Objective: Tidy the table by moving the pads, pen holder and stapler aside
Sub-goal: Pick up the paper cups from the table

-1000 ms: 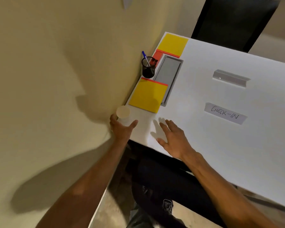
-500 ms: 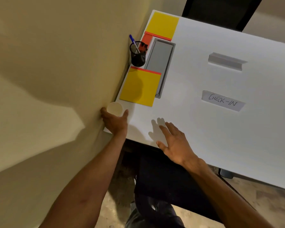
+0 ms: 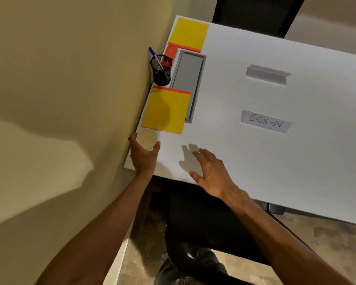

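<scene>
**Cup pushed to wall edge; tidy nearly done**

Left hand (image 3: 144,156) is wrapped round a pale cup (image 3: 146,138), shifted closer to near yellow pad (image 3: 166,110) vs 1 s ago; right hand (image 3: 211,171) stays released, fingers spread over desk (image 3: 255,165); pen holder (image 3: 161,70), red stapler (image 3: 167,60) & far pad (image 3: 189,33) already lined up by wall, so little seems left.

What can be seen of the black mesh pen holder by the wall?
The black wire-mesh pen holder is a round open-topped cup, standing upright at the white table's wall-side edge. One blue-capped pen leans in it, tip down. It sits between the two yellow pads, beside the grey recessed tray, with an orange object right behind it. Neither of the hands touches it.
</scene>
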`<act>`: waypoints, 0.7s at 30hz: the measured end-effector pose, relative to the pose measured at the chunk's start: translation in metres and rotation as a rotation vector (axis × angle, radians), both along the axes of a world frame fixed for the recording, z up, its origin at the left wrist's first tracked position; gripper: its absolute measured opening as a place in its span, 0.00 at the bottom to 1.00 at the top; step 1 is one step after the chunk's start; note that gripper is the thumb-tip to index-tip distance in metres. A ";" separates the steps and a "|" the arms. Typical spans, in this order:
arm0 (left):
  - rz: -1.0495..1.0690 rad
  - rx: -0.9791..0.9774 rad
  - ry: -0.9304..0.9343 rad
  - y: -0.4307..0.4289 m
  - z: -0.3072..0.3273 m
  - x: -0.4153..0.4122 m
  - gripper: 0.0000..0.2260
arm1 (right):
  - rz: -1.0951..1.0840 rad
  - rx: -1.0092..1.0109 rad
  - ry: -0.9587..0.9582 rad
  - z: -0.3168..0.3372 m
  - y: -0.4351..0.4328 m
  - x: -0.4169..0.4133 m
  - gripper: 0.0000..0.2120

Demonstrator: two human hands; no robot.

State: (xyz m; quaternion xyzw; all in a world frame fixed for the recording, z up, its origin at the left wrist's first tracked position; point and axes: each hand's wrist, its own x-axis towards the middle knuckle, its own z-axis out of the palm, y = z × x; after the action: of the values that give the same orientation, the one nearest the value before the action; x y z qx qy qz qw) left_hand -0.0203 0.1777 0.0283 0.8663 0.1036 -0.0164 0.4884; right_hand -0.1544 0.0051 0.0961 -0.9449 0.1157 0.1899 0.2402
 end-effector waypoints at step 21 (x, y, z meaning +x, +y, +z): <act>-0.727 -0.516 0.152 -0.106 0.111 -0.122 0.30 | -0.496 0.482 -0.447 0.069 -0.061 -0.082 0.34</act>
State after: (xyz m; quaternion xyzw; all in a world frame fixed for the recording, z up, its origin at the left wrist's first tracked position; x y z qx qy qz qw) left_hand -0.1428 0.0718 0.1393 0.6926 -0.1792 -0.2759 0.6419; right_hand -0.2360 -0.0563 0.1646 -0.8229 0.2373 -0.0618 0.5125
